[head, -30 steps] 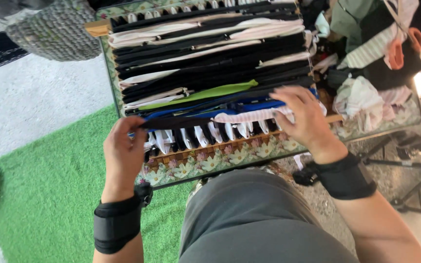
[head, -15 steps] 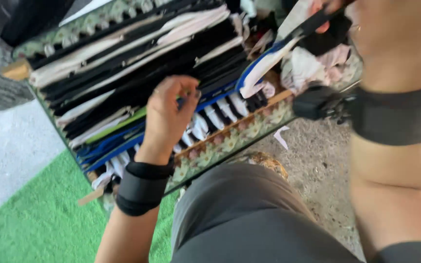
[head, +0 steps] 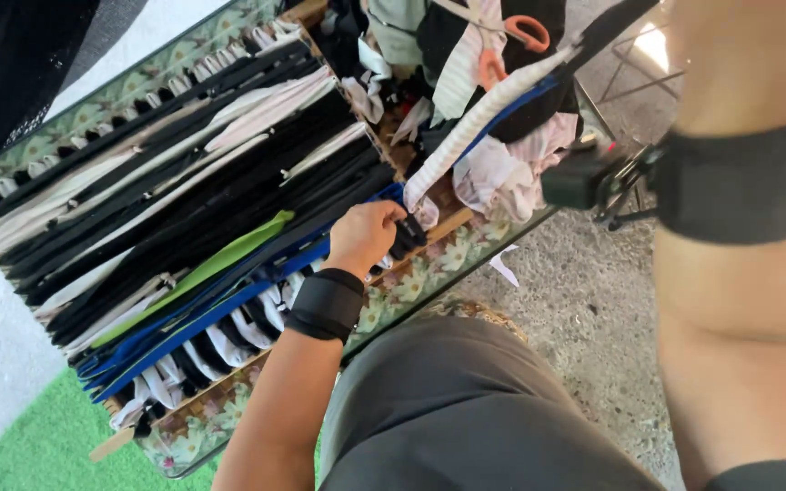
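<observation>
My left hand (head: 367,235) pinches the near end of the white strip (head: 479,118) at the loom (head: 429,273) edge, its length running up-right toward my raised right arm (head: 739,245), whose fingers I can't see.

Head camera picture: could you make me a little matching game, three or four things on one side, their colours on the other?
Things:
1. wristband on the left hand
2. scissor handles
3. mat on the floor
4. strip beside that hand

Colours:
A. green
B. blue
C. black
D. orange

Pairs: 1-C, 2-D, 3-A, 4-B
</observation>
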